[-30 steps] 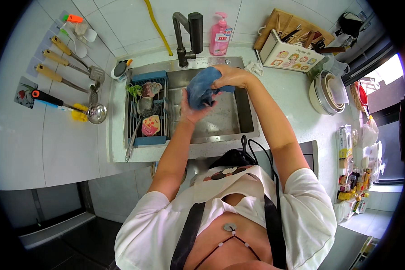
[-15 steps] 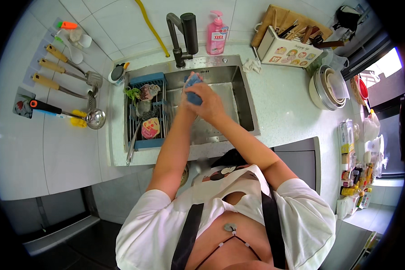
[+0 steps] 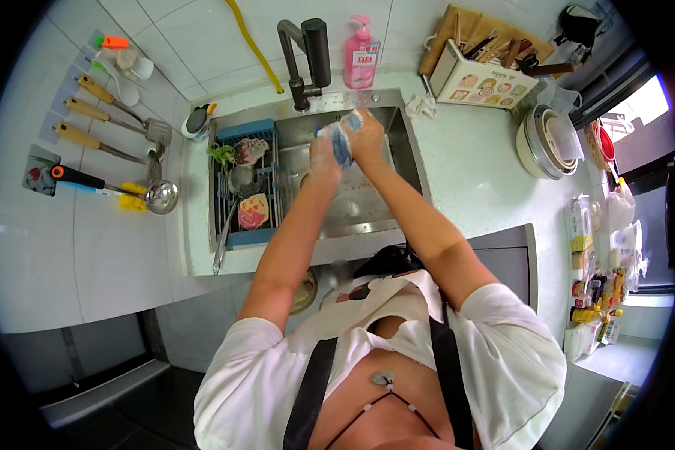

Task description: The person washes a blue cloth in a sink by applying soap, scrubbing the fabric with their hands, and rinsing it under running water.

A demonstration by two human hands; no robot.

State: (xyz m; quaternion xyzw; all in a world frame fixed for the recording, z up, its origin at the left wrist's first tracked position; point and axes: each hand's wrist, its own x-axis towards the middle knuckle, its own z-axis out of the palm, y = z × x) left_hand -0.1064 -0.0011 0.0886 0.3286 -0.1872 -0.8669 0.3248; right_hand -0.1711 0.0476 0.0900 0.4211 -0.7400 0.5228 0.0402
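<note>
Over the metal sink [image 3: 352, 214], both hands are closed on a blue cloth [image 3: 341, 144] that bunches up between them, with whitish suds on it. My left hand [image 3: 324, 157] grips its left side, and my right hand [image 3: 366, 141] wraps round the right side and top. Part of the cloth is hidden by the fingers. To the left of the hands, a blue dish rack [image 3: 249, 238] sits across the sink, holding a pink patterned sponge [image 3: 253, 212], a second pinkish scrubber [image 3: 251, 151], a dark wire scourer [image 3: 255, 187] and some green leaves [image 3: 220, 154].
A dark faucet [image 3: 300, 75] rises behind the sink beside a pink pump bottle [image 3: 361, 56]. Ladles and spatulas [image 3: 112, 150] hang on the left wall. At right stand a white utensil holder [image 3: 476, 81], stacked bowls [image 3: 544, 150] and a white rag [image 3: 421, 106].
My right hand has shifted right and up, from lying across the left hand to being beside it. The blue cloth moved slightly right and shows more suds.
</note>
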